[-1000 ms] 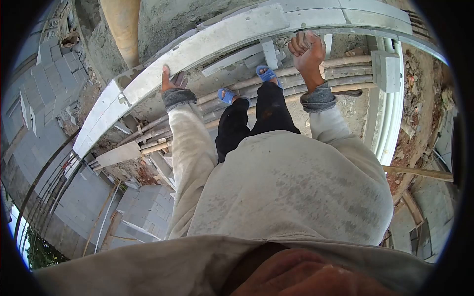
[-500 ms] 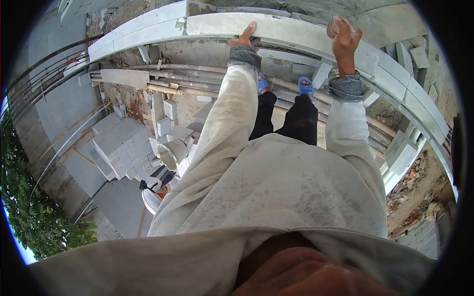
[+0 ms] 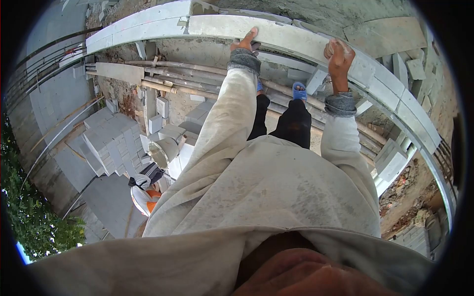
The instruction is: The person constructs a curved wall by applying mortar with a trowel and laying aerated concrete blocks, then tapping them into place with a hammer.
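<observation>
A long pale block (image 3: 291, 35) lies in a curved row of white blocks across the top. My left hand (image 3: 245, 41) grips its near edge, thumb on the upper face and the other fingers partly hidden below. Farther right, my right hand (image 3: 339, 56) is a closed fist at the same row; whatever is inside it is hidden. Two blue slippers (image 3: 299, 92) show on my feet below the wall, the left one mostly covered by my sleeve.
Bamboo poles (image 3: 182, 79) run beneath the wall. Stacked grey blocks (image 3: 111, 143) stand at lower left, near a bucket (image 3: 163, 152) and another person (image 3: 143, 195). A loose block (image 3: 392, 159) sits at right, and a flat board (image 3: 387, 35) lies beyond the wall.
My right fist has moved slightly down and left, closer to the wall's near edge. The left hand keeps its place on the block. The view has shifted a little, and more of the other person shows.
</observation>
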{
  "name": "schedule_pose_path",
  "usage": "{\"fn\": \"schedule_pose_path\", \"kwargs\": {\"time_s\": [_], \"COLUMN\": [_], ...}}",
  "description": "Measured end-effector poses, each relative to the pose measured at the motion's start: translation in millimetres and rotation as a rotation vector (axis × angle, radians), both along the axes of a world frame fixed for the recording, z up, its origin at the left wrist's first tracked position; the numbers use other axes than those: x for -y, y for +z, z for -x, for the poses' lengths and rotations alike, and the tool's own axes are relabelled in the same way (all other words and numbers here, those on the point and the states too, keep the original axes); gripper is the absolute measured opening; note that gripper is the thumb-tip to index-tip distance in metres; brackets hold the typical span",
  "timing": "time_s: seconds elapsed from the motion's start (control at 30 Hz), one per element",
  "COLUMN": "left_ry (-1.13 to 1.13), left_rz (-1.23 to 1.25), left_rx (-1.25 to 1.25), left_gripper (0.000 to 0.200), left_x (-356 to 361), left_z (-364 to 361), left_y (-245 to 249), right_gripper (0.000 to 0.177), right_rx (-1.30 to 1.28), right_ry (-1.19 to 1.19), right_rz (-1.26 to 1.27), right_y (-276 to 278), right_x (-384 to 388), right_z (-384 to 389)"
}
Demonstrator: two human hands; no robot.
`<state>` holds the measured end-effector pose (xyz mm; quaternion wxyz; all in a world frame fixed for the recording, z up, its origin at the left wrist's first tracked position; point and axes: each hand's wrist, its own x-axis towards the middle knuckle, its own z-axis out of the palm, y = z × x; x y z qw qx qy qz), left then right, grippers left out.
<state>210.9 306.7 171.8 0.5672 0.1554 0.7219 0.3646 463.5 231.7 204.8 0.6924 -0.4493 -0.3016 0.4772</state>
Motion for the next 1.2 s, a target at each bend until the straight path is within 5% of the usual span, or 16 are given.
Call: {"fn": "schedule_pose_path", "kwargs": {"time_s": [0.2, 0.3, 0.47, 0.57, 0.67, 0.8, 0.9, 0.93, 0.97, 1.03, 1.2], "left_ry": [0.031, -0.002, 0.042, 0.053, 0.014, 0.04, 0.022, 0.056, 0.063, 0.081, 0.031], "left_rz": [-0.044, -0.116, -0.058, -0.065, -0.052, -0.073, -0.061, -0.086, -0.081, -0.074, -0.075], "left_rx": [-0.036, -0.074, -0.13, -0.096, -0.077, -0.121, 0.009, 0.004, 0.019, 0.036, 0.009], "left_gripper": [0.115, 0.115, 0.11, 0.109, 0.11, 0.111, 0.11, 0.111, 0.112, 0.113, 0.117], "left_x": [7, 4, 3, 2, 2, -4, 4, 0, -1, -1, 3], "left_z": [-4, 4, 0, -1, 2, 3, 3, 2, -1, 0, 2], "left_y": [11, -24, -24, -21, -21, -51, -6, -26, -23, -12, -5], "right_gripper": [0.029, 0.032, 0.033, 0.033, 0.03, 0.031, 0.032, 0.033, 0.033, 0.031, 0.017], "right_rx": [0.132, -0.01, -0.087, 0.007, 0.374, 0.172, 0.127, 0.24, 0.721, 0.424, 0.354], "right_ry": [0.023, 0.076, 0.213, 0.32, 0.245, 0.306, 0.276, 0.288, 0.177, 0.181, 0.356], "right_rz": [0.119, 0.094, -0.248, -0.291, -0.116, -0.321, -0.413, -0.226, -0.253, -0.13, -0.352], "right_y": [0, 19, 105, 57, -4, 83, 79, 45, -11, -2, 32], "right_x": [-5, -9, -45, -74, -84, -85, -91, -91, -91, -83, -77], "right_z": [15, 21, 73, 91, 112, 119, 112, 111, 109, 113, 87]}}
